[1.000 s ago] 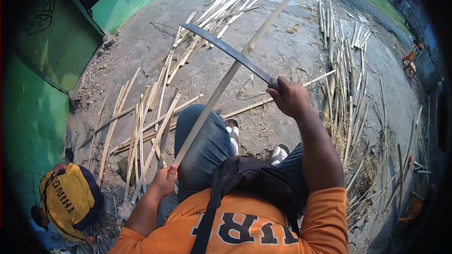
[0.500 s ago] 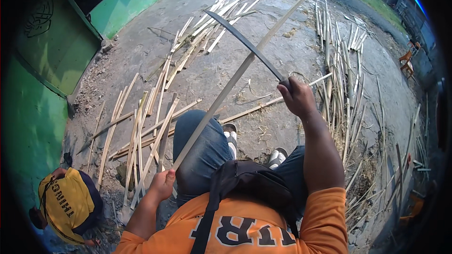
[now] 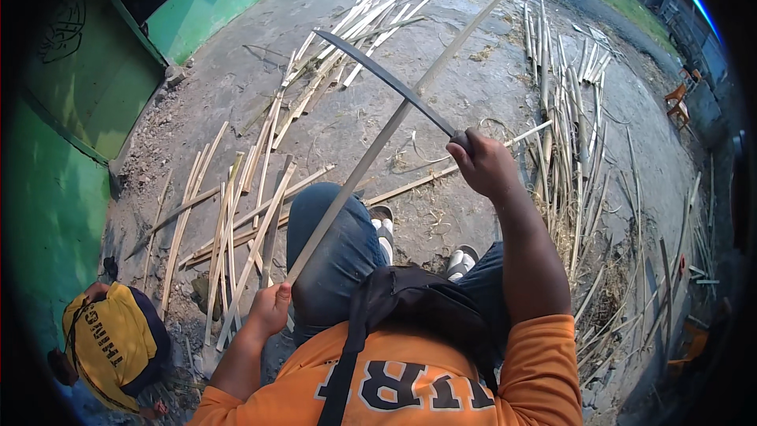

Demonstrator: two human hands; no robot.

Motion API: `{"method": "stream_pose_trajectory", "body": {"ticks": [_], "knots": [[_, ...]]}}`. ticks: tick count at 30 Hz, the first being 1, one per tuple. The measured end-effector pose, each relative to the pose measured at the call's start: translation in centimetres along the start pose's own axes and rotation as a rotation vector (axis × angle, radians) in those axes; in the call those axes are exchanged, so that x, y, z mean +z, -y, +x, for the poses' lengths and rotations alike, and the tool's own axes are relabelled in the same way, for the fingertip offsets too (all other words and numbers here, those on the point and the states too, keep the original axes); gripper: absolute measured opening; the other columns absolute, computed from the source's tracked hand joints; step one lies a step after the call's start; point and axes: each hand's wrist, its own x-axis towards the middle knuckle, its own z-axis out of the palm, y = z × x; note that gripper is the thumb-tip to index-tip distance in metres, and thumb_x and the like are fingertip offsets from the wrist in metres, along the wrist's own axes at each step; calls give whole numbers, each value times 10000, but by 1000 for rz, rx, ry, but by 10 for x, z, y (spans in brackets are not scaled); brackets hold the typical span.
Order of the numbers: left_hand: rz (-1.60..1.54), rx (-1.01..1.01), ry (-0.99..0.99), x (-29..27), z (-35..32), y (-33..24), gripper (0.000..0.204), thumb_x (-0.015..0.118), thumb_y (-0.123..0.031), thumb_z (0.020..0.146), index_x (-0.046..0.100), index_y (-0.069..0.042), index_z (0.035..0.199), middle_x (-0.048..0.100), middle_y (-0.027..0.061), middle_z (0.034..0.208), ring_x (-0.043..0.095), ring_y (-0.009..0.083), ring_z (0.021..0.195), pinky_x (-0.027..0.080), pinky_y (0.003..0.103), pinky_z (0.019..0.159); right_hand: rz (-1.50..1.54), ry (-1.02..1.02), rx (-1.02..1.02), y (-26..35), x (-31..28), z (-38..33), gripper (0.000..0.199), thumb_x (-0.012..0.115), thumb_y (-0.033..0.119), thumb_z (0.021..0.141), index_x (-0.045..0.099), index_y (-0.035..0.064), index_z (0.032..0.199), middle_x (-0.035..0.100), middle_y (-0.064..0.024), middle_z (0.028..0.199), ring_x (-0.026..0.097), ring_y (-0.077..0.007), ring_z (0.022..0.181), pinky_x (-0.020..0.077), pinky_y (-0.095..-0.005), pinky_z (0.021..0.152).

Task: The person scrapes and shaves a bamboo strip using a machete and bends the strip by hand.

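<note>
Near my left knee, my left hand (image 3: 270, 309) is closed around the near end of a long bamboo strip (image 3: 352, 181). The strip slants up and away to the right, passing over my knee. My right hand (image 3: 486, 164) grips the dark handle of a machete (image 3: 371, 68), whose long, slightly curved blade points to the far left. Blade and strip cross partway along the strip, the blade lying against it or just over it; exact contact is hard to tell.
Bamboo strips lie in piles at far left (image 3: 347, 43), near left (image 3: 229, 237) and right (image 3: 579, 126). A person in a yellow top (image 3: 110, 339) crouches at lower left. A green wall (image 3: 63, 189) borders the left side. An orange chair (image 3: 676, 102) stands far right.
My right hand has drawn the machete a little left and nearer to me along the strip. The blade's tip has swung leftward. My left hand keeps its hold, almost unmoved.
</note>
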Motion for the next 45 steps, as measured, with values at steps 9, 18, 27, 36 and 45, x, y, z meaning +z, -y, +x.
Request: {"method": "stream_pose_trajectory", "body": {"ticks": [9,18,27,36,45], "knots": [[20,-9,19,3,-3,-4,731,393,-621,1098,600,27,831,558,208,638,612,382,616,462,455,611,-110,221,-327,47,11,-29,470,685,555,961,592,97,904,671,-134,715,693,-394,675,540,-494,608],[74,-7,-38,1,-1,-16,724,403,-617,1095,601,26,827,571,230,653,636,447,664,473,470,627,3,51,-17,-7,15,1,417,711,490,967,631,85,910,714,-182,802,706,-437,780,549,-525,665],[51,42,-58,9,-8,-3,709,409,-587,1102,582,35,810,562,246,659,630,429,648,454,476,613,-81,210,-355,43,23,-30,471,688,588,946,626,121,962,675,-149,715,704,-406,704,534,-501,588],[52,26,19,0,-2,0,745,364,-618,1103,592,17,787,582,181,655,631,349,646,451,456,609,-21,30,-25,4,16,-13,493,648,577,981,634,84,981,722,-187,817,715,-441,805,560,-531,690],[31,35,22,6,3,-4,754,344,-645,1098,578,-4,776,551,153,642,594,318,619,449,434,612,-97,237,-327,43,15,-35,468,662,589,956,616,123,959,712,-130,797,713,-390,718,554,-503,615]]}}
